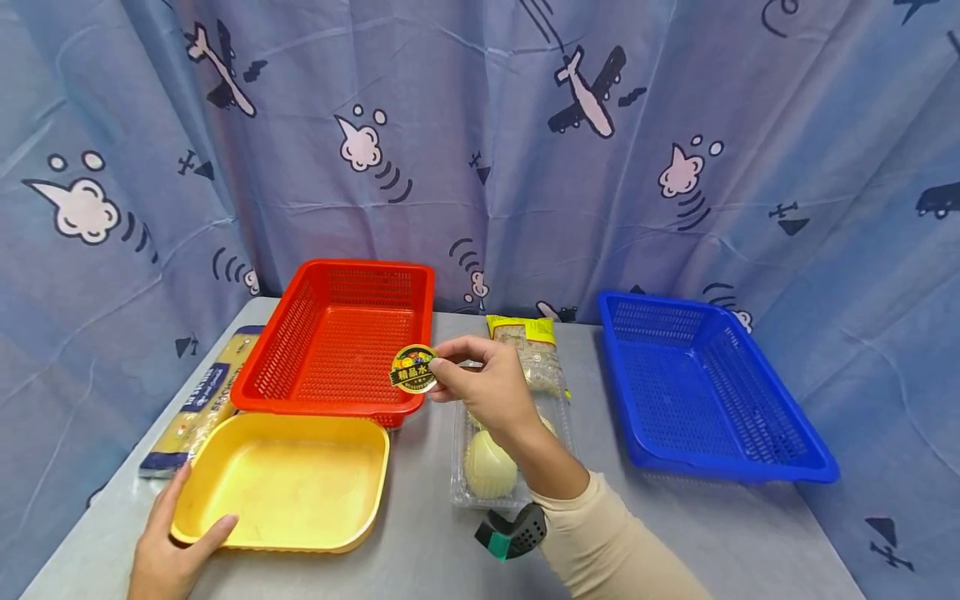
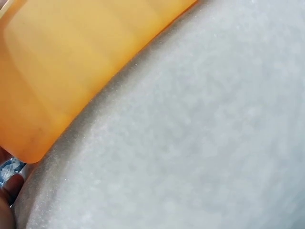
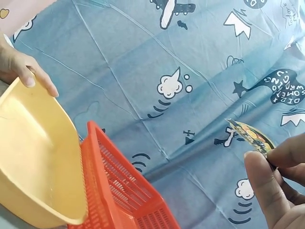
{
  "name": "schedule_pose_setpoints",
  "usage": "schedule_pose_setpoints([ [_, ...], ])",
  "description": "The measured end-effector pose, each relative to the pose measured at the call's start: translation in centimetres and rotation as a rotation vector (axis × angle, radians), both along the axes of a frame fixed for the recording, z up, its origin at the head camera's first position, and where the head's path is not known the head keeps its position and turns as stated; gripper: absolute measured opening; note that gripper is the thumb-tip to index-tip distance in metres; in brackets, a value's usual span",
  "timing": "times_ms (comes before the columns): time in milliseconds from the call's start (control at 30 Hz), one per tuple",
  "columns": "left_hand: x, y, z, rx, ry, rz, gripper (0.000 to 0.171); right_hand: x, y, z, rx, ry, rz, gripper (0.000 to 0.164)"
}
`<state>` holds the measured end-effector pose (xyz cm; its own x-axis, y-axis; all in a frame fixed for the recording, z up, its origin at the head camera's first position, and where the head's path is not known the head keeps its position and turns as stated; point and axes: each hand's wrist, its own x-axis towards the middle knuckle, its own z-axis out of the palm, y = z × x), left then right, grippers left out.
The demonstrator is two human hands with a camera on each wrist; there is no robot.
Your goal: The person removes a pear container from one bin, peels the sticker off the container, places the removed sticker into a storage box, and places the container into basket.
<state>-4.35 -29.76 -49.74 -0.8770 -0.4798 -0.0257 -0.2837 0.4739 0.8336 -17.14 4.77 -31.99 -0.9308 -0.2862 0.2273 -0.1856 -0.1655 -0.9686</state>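
Between thumb and fingers, my right hand (image 1: pixel 483 387) pinches a round black-and-gold sticker (image 1: pixel 413 369) with fruit pictures and Chinese characters. In the right wrist view this sticker (image 3: pixel 250 136) appears nearly edge-on. My left hand (image 1: pixel 168 533) grips the near left corner of a yellow plastic basin (image 1: pixel 300 492), thumb over the rim and fingers along the outer side. The right wrist view also shows that left hand (image 3: pixel 31 69) on the rim. Under my right forearm lies a clear plastic box (image 1: pixel 461 475) with pale round items (image 1: pixel 489 467), partly hidden by the arm.
A red basket (image 1: pixel 352 350) stands behind the basin, and a blue basket (image 1: pixel 697 400) is at the right. A long noodle-like packet (image 1: pixel 202 400) lies along the left edge. Behind the clear box is a yellow-topped bag (image 1: pixel 536 333). A patterned curtain (image 1: pixel 480 150) hangs behind the table.
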Motion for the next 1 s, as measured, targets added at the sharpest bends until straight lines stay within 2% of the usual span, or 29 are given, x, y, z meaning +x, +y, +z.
schedule_pose_setpoints([
  [500,0.0,-0.2,-0.2,0.001,0.008,-0.011,0.098,-0.1,-2.7,-1.8,0.011,-0.024,0.045,0.011],
  [700,0.0,-0.1,-0.2,-0.003,0.013,-0.013,0.097,0.0,-3.9,-2.7,-0.008,-0.057,0.064,0.012],
  [1000,0.0,-0.1,-0.2,0.009,0.000,-0.011,0.098,0.5,-5.8,-4.0,-0.044,-0.155,0.081,0.013],
])
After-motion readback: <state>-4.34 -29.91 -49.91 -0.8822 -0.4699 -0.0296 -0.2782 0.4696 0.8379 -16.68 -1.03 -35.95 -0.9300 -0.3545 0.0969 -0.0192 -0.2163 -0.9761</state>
